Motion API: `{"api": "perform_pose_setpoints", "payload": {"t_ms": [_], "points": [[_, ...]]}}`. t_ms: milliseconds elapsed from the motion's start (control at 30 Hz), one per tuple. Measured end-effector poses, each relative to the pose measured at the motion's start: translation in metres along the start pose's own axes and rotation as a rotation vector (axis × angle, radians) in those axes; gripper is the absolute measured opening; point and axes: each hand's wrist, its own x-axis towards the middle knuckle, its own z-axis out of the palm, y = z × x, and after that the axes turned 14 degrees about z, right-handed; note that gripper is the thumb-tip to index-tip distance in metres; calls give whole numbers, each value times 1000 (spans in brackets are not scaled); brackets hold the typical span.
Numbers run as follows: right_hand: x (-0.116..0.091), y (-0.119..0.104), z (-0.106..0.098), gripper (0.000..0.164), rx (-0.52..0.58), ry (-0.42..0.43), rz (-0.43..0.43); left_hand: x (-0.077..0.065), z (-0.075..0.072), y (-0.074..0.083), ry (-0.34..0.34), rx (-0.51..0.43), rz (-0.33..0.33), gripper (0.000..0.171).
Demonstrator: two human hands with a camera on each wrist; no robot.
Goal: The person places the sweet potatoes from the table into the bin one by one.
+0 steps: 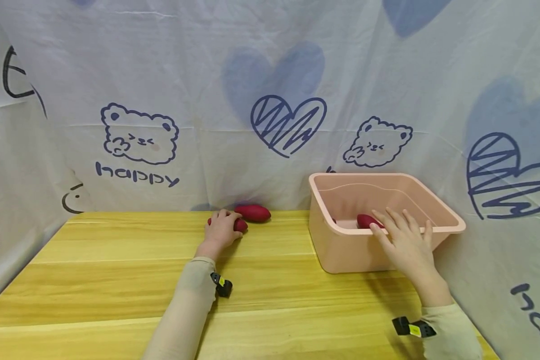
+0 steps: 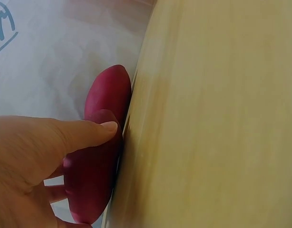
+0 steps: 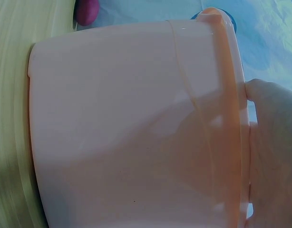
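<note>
At the far edge of the table, my left hand (image 1: 220,232) grips a dark red sweet potato (image 2: 91,180), thumb on one side and fingers on the other. A second sweet potato (image 1: 255,213) lies just behind it against the cloth. Over the near rim of a pink plastic bin (image 1: 351,252) is my right hand (image 1: 407,245), its fingers spread and reaching over the opening. Inside the bin a sweet potato (image 1: 365,221) shows close by the right fingertips, partly hidden by the rim. The right wrist view has mostly the bin's outer wall, with the hand at its rim.
A wooden table (image 1: 117,280) carries the bin at its right side. Behind it hangs a white cloth (image 1: 198,90) printed with hearts and bears, close against the table's far edge. Another bit of dark red (image 1: 334,220) peeks above the bin's near rim.
</note>
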Motion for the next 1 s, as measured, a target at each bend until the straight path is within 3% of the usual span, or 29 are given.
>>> {"api": "perform_pose_setpoints", "payload": {"t_ms": [567, 1000], "points": [[-1, 1, 2, 57, 2, -2, 2, 2, -1, 3, 18, 15, 0, 51], [1, 3, 3, 56, 7, 4, 1, 5, -11, 17, 100, 9, 77, 50]]}}
